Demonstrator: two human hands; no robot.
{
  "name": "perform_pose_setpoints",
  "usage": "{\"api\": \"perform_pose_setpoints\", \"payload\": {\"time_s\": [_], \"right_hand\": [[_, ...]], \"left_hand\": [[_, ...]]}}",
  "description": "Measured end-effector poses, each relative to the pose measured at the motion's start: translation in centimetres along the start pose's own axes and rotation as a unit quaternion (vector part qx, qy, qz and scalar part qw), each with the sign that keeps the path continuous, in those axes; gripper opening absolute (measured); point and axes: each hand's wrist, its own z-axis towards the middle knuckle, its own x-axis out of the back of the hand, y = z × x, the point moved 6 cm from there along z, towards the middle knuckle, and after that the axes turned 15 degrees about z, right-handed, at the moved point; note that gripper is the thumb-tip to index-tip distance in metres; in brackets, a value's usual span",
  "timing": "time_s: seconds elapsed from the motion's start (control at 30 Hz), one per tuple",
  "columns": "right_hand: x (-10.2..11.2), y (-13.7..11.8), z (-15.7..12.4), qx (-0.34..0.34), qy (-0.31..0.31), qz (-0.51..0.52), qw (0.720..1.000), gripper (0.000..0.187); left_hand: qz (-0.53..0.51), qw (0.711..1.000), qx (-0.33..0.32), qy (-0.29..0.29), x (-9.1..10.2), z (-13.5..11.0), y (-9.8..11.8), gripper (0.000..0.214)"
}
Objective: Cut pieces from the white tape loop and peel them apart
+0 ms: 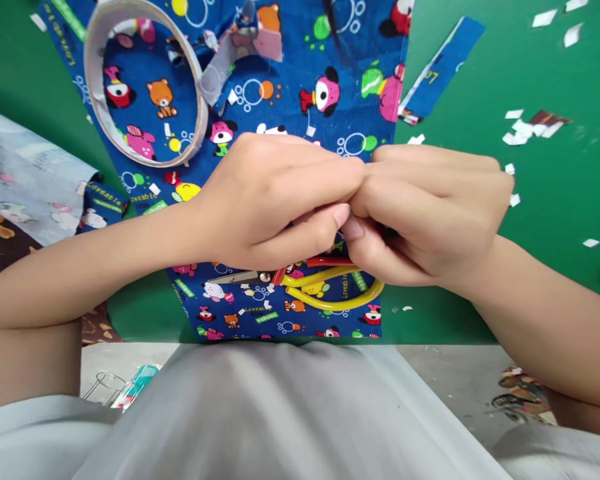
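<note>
My left hand and my right hand meet knuckle to knuckle above a blue fabric printed with cartoon animals. Both hands are closed in a pinch, thumbs touching. What they pinch is hidden between the fingers and too small to name. Just below the hands, scissors with yellow and red handles lie on the fabric. A roll of white double-sided tape rests on the fabric at the upper left, its loose end curling to the right.
The fabric lies on a green table. Small white paper scraps are scattered at the right. A blue fabric strip lies at the upper right. Grey and brown printed fabrics lie at the left edge.
</note>
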Motion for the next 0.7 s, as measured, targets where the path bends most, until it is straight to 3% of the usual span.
{"api": "perform_pose_setpoints", "payload": {"time_s": [0.27,0.7], "right_hand": [[0.11,-0.04,0.04,0.011,-0.002,-0.013,1.000,0.020],[0.17,0.10,-0.16,0.025,0.005,0.001,1.000,0.019]], "left_hand": [[-0.023,1.000,0.001,0.017,0.03,0.21,-0.11,0.061],[0.001,1.000,-0.012,-0.005,-0.15,0.21,0.06,0.042]]}}
